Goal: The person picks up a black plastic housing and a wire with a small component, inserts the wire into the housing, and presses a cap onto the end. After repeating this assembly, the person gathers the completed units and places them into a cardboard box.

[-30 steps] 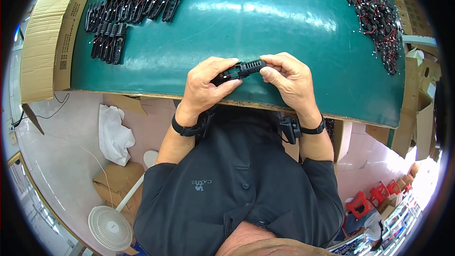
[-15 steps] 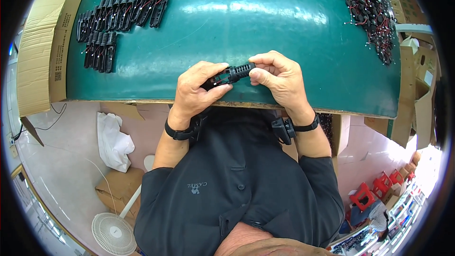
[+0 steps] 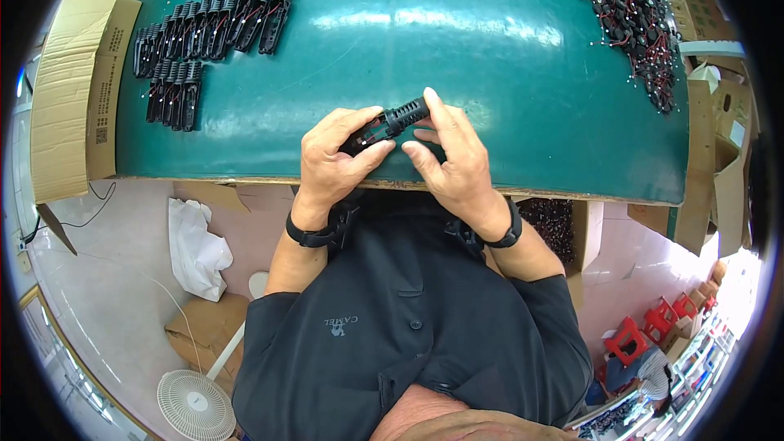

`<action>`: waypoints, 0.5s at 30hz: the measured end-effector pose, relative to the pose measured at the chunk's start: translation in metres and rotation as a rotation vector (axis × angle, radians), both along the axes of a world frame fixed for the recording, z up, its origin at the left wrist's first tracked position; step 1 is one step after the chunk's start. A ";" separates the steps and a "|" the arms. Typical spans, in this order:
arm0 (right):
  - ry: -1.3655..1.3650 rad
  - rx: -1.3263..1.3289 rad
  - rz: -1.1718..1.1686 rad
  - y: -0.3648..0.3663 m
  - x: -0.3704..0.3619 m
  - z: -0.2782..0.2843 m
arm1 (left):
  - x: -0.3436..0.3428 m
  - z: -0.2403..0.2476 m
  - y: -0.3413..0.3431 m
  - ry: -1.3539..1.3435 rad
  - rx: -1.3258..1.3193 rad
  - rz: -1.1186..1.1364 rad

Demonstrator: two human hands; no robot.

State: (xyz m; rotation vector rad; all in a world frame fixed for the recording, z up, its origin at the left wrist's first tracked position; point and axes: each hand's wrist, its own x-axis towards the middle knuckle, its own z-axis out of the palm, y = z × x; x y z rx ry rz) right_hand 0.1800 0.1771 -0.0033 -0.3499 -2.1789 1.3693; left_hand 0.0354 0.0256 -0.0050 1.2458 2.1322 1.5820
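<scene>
Both hands met over the near edge of the green table (image 3: pixel 490 73), and between them sat a black ribbed part (image 3: pixel 390 124). The left hand (image 3: pixel 335 165) pinched its lower end between thumb and curled fingers; the right hand (image 3: pixel 453 159) closed on the ribbed end, forefinger laid along the top, thumb pressing from below. So both sets of fingers were narrow and gripping the part, which was held just above the tabletop, tilted up toward the right fingertips. A glimpse of red showed by the left thumb, likely a wire, though it was too small to be sure. The risk, as I judged it, was a wire being nipped or the part slipping out if the thumbs pressed unevenly; held so near the edge, it could drop to the floor. Well beyond the left fingers lay rows of like black parts (image 3: pixel 204 28); far beyond the right fingers sat a heap of red-wired pieces (image 3: pixel 633 20).
</scene>
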 end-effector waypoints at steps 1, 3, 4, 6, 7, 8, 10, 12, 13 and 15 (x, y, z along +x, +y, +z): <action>0.002 -0.002 -0.003 -0.003 0.000 0.000 | 0.000 0.000 0.000 0.002 0.001 0.001; 0.004 -0.009 -0.008 -0.007 -0.001 -0.001 | -0.001 0.000 0.001 0.001 0.012 -0.001; 0.003 -0.010 -0.007 -0.007 -0.001 -0.002 | -0.001 -0.001 0.000 0.000 0.017 -0.002; 0.002 -0.020 0.012 -0.008 -0.003 -0.004 | -0.002 -0.002 -0.001 0.000 0.016 0.002; 0.002 -0.025 0.022 -0.008 -0.003 -0.004 | -0.002 -0.002 -0.001 0.002 0.015 0.005; 0.001 -0.024 0.024 -0.008 -0.003 -0.004 | -0.002 -0.002 -0.002 0.003 0.015 0.008; 0.003 -0.049 0.041 -0.007 -0.002 -0.004 | -0.003 -0.003 -0.001 0.013 0.028 0.005; 0.004 -0.060 0.052 -0.005 -0.001 -0.003 | -0.004 -0.004 0.000 0.037 0.052 -0.006; -0.002 -0.067 0.064 -0.004 0.000 -0.003 | -0.004 -0.004 -0.001 0.039 0.053 -0.005; -0.015 -0.082 0.087 -0.001 0.001 -0.003 | -0.005 -0.003 -0.002 0.023 0.047 -0.021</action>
